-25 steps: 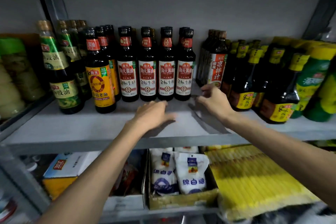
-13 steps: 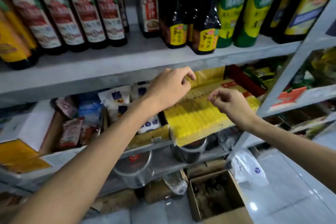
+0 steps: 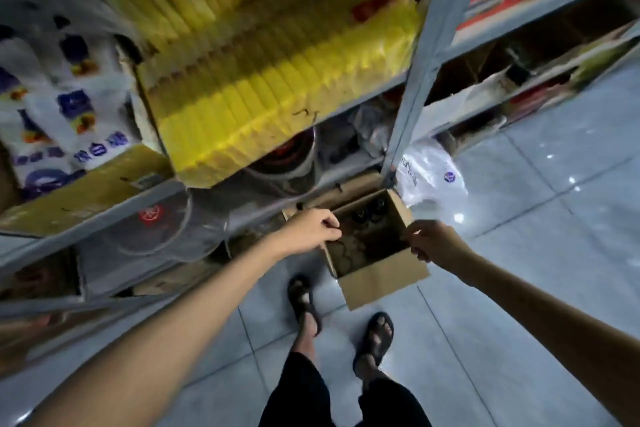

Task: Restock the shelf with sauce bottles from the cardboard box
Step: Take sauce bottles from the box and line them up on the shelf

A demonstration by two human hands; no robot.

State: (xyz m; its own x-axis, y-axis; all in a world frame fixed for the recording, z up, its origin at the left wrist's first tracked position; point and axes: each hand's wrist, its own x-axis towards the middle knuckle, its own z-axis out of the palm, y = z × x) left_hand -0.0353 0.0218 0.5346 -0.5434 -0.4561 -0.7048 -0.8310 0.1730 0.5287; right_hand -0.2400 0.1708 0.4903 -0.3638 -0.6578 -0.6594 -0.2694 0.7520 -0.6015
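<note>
View points straight down: the cardboard box [image 3: 384,277] sits open on the tiled floor [image 3: 519,253] at centre frame, tucked against the foot of the shelf post [image 3: 415,80]. Dark sauce bottles [image 3: 372,210] show as caps at its far end. Left hand [image 3: 311,230] hangs over the box's left rim, fingers loosely curled, nothing in it. Right hand [image 3: 434,243] hovers at the right rim, likewise curled and empty. Yellow packs [image 3: 277,97] fill the shelf above.
</note>
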